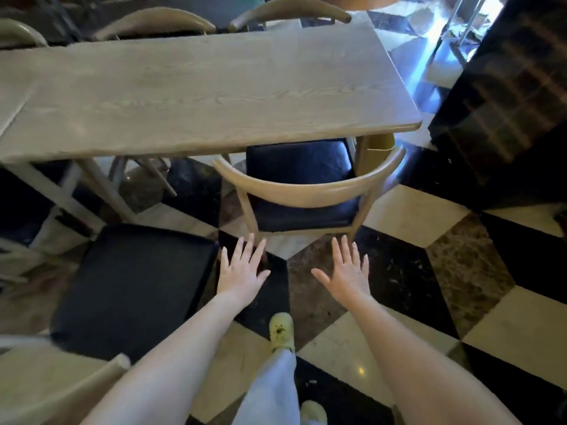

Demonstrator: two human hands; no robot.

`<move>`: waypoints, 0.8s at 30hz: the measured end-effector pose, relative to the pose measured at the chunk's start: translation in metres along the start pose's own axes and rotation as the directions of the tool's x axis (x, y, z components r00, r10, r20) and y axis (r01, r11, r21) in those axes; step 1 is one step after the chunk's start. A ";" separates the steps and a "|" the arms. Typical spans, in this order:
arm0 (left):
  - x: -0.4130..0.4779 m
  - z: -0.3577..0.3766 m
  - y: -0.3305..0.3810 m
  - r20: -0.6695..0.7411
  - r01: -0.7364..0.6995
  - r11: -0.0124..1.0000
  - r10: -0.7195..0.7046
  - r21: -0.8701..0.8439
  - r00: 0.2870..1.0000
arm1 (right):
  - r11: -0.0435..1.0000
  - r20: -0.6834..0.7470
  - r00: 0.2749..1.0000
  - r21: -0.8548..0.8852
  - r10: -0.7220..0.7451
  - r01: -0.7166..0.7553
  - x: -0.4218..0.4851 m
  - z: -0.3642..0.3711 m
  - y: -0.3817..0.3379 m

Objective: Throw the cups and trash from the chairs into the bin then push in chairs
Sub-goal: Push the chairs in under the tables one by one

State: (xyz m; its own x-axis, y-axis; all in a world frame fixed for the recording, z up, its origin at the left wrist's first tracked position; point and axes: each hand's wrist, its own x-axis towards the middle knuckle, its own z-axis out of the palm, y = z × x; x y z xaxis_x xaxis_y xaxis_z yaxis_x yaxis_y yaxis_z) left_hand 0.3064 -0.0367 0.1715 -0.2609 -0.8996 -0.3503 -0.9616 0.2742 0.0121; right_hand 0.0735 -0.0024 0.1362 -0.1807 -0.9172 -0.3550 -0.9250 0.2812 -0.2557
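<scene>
Left hand (242,273) and right hand (346,273) spread flat (empty) near chair (306,191).

A long pale grey wood-grain table (196,96) stands on a glossy floor of black, cream and brown marble tiles (414,271). A dark, perhaps lacquered, cabinet (506,102) stands at its right.

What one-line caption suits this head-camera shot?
Both open hands, left hand and right hand, reach toward a wooden chair at the table.
</scene>
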 end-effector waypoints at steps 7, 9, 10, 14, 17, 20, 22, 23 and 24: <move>-0.152 0.057 -0.023 0.373 0.067 0.961 0.041 -0.270 0.927 | 0.972 0.469 0.877 -0.139 -0.102 0.188 -0.093 0.081 -0.018; -0.193 0.066 -0.035 0.453 0.087 0.960 0.045 -0.268 0.891 | 0.951 0.578 0.803 -0.145 -0.144 0.275 -0.117 0.089 -0.031; -0.214 0.071 -0.042 0.489 0.120 0.955 0.030 -0.271 0.872 | 0.937 0.629 0.760 -0.140 -0.165 0.319 -0.129 0.091 -0.038; -0.282 0.082 -0.069 0.653 0.295 0.900 -0.016 -0.320 0.757 | 0.901 0.779 0.593 -0.090 -0.202 0.424 -0.176 0.098 -0.073; -0.326 0.091 -0.091 0.732 0.332 0.877 0.033 -0.347 0.680 | 0.886 0.836 0.517 -0.083 -0.187 0.455 -0.208 0.105 -0.102; -0.368 0.102 -0.117 0.754 0.350 0.860 0.060 -0.372 0.654 | 0.859 0.896 0.431 -0.136 -0.106 0.494 -0.236 0.117 -0.131; -0.396 0.108 -0.140 0.739 0.367 0.838 0.064 -0.405 0.671 | 0.833 0.916 0.399 -0.185 -0.046 0.521 -0.254 0.128 -0.155; -0.410 0.110 -0.153 0.732 0.375 0.828 0.061 -0.417 0.678 | 0.813 0.921 0.390 -0.217 -0.013 0.541 -0.263 0.132 -0.169; -0.420 0.112 -0.163 0.731 0.389 0.818 0.054 -0.423 0.681 | 0.788 0.923 0.383 -0.250 0.020 0.563 -0.271 0.136 -0.181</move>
State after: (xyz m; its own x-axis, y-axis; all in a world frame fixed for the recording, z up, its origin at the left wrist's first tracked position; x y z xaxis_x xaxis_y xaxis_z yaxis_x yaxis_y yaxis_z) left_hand 0.5828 0.3348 0.2116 -0.1672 -0.3490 -0.9221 -0.9246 -0.2693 0.2695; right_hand 0.3350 0.2342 0.1563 0.2214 -0.0855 -0.9714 -0.9140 -0.3653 -0.1762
